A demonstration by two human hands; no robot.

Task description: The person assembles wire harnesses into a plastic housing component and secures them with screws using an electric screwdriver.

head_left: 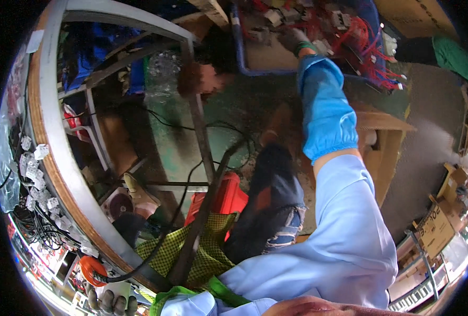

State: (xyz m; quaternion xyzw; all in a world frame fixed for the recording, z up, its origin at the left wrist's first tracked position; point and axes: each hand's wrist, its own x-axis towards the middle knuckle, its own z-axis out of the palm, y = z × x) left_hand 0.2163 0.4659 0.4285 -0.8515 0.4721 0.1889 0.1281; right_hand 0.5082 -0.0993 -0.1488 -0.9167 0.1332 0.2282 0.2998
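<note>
My right arm, in a light blue shirt and a bright blue oversleeve point(321, 89), stretches forward to a blue crate point(240, 50). My right hand point(293, 40), in a dark glove, is inside it beside white connector blocks point(272, 18) and red wires point(354, 32). Blur and shadow hide what its fingers do. At the lower left, by the bench edge, my left hand point(110, 302) shows only its grey-gloved fingers, spread a little apart. Just beyond them are a white object point(120, 288) and an orange round piece point(91, 271) on a black cable.
A metal-framed bench point(47, 95) with a wooden edge curves along the left, bearing grey-white connector blocks point(32, 169) and black wires point(40, 231). Below are a red container point(227, 194) and cables. An open cardboard box point(384, 129) stands right of my arm; more cartons point(435, 231) are far right.
</note>
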